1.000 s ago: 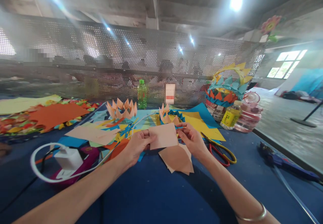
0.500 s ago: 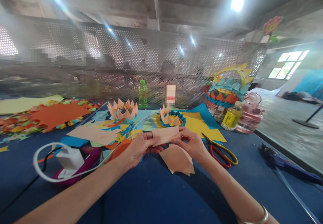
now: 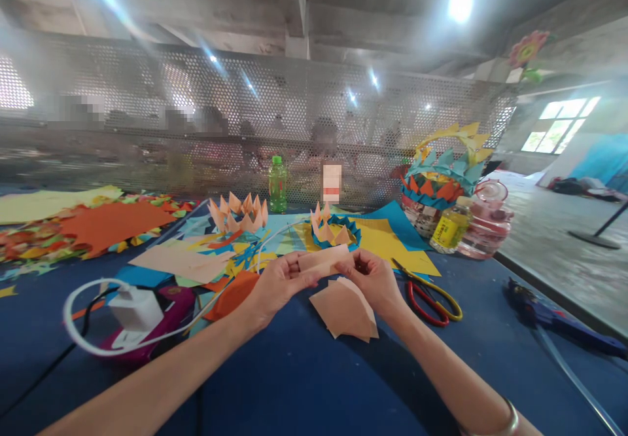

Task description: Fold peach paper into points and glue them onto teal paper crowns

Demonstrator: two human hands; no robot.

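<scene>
Pinching paper [image 3: 321, 260] — left hand [image 3: 280, 285], right hand [image 3: 377, 281], inward-facing

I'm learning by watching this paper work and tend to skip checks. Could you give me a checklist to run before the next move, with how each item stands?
1. Left hand grips the peach paper: ok, at its left end.
2. Right hand grips it too: ok, at its right end.
3. Paper's edges lined up: cannot tell, fingers cover both ends.
4. Loose peach sheets squared up: not ok, their corners fan out.
5. Scissors out of the hands: ok, lying on the table beyond the right hand.
6. White cable off the coloured scraps: not ok, it runs across them.
</scene>
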